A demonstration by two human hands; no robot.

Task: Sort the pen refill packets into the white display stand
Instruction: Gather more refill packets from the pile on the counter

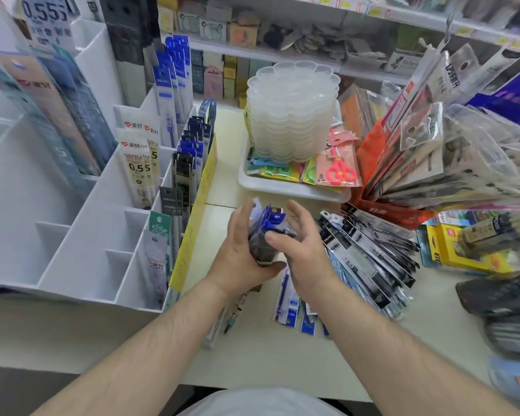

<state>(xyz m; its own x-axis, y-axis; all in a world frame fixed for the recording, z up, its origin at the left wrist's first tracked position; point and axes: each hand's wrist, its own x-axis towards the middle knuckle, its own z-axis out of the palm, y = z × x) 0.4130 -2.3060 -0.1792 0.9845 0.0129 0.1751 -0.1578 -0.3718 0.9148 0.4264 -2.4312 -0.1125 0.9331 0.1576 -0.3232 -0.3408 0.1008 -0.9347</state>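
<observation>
A small bundle of blue-and-black pen refill packets (pixel 266 235) is gripped upright in the left hand (pixel 240 250), above the pale counter (pixel 282 355) and just right of the white compartmented display stand (pixel 81 235). The bundle's top is touched by the thumb of the right hand (pixel 303 250), its fingers spread. More flat black-and-white refill packets (pixel 370 259) are fanned on the counter to the right.

Cream counter top (pixel 282 355) carries, at left, the white display stand (pixel 81 235), its slots partly filled with refill packets. Far centre: white tray (pixel 282 189) with a stack of clear scalloped lids (pixel 291 115) and pink scissors (pixel 341 172). Loose pen refill packets (pixel 370 256) fan out at right; blue packets (pixel 288 304) lie near centre, a yellow box (pixel 460 250) far right.
</observation>
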